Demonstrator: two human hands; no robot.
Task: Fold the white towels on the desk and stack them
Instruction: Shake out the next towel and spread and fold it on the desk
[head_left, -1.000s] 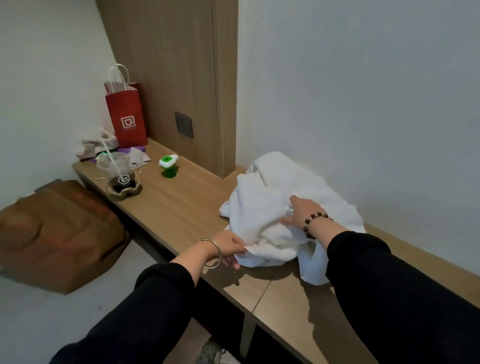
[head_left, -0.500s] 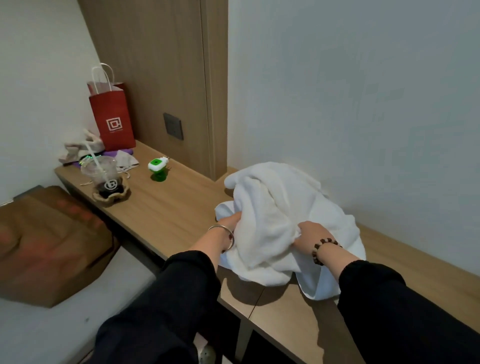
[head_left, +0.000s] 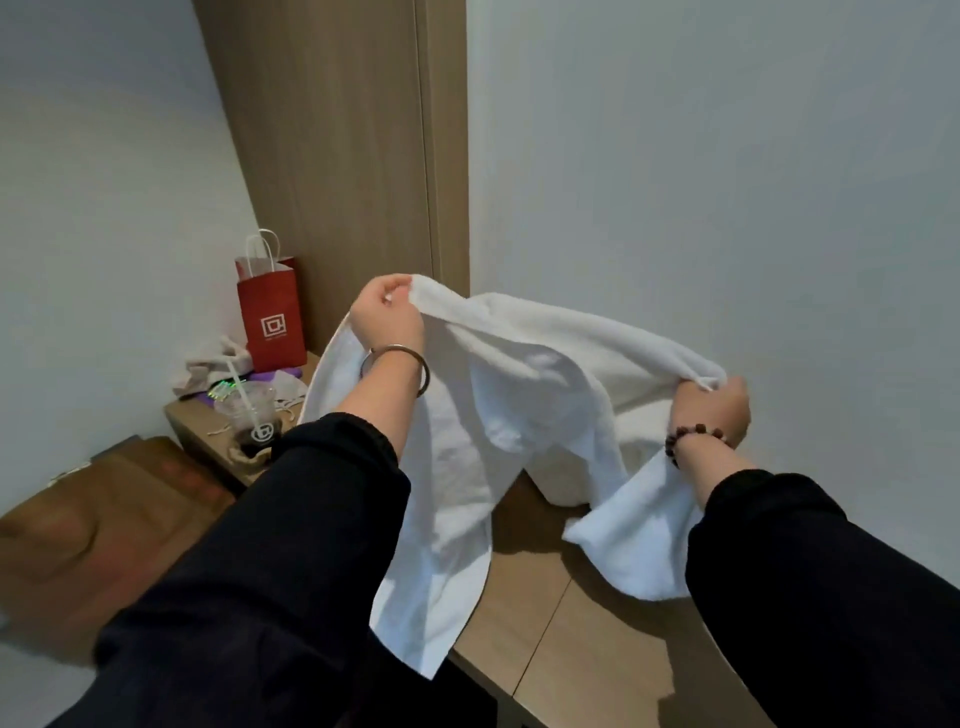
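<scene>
White towel (head_left: 524, 395) stretched between both hands — left hand (head_left: 387, 317), right hand (head_left: 711, 410).

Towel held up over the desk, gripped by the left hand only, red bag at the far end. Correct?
Not quite: the head view shows both the left hand and the right hand gripping the towel over the desk; red bag at the far end.

Both hands (head_left: 387, 317) (head_left: 711, 410) hold a white towel (head_left: 519, 395) above the desk (head_left: 550, 623).

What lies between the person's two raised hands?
A white cloth towel, stretched between left hand and right hand, which both grip it; head view.
</scene>
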